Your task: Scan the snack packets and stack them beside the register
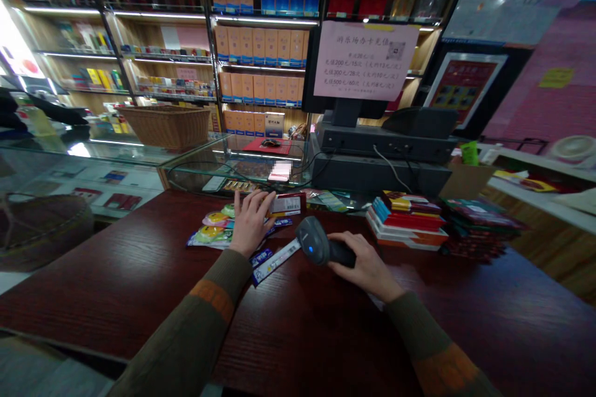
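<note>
My right hand [365, 263] is closed round the handle of a dark grey barcode scanner [314, 240], whose blue light is lit. The scanner's head points left, over a long white-and-blue packet [278, 262] lying on the counter. My left hand [251, 220] has its thumb and index finger at the left end of a small red-brown box [288, 203] with a barcode facing me; that end is partly hidden by the fingers. Under and beside this hand lie colourful snack packets [212, 231] and a blue packet [261, 255].
Stacked boxes [407, 220] and a pile of dark packets [479, 226] stand right on the wooden counter [139, 273]. Behind are a register [382, 158] with a pink sign [365, 62], a phone [280, 171], a wicker basket [167, 124] and stocked shelves.
</note>
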Demonstrator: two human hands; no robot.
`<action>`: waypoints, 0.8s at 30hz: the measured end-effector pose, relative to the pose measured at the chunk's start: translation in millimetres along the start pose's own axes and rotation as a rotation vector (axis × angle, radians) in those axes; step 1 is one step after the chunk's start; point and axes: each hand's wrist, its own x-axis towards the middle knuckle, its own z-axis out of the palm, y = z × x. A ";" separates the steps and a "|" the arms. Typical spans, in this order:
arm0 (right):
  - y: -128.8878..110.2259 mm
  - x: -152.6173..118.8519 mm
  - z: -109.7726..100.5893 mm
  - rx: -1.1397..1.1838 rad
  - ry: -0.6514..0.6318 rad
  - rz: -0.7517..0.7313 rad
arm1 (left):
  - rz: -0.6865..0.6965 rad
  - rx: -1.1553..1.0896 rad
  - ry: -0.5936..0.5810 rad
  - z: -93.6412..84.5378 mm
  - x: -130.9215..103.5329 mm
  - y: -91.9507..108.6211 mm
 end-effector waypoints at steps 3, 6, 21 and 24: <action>-1.1 -0.3 -0.1 0.009 -0.019 0.001 | -0.004 0.006 -0.002 1.2 -0.3 -0.1; -1.4 -0.5 0.6 0.014 -0.034 -0.003 | -0.001 0.004 0.005 2.4 -0.4 0.1; 7.0 -0.9 7.1 -0.009 -0.060 0.001 | -0.002 0.014 0.014 1.0 -0.7 -0.6; 11.8 -1.1 12.8 -0.015 -0.099 0.020 | -0.004 0.009 0.014 -0.4 -0.1 0.6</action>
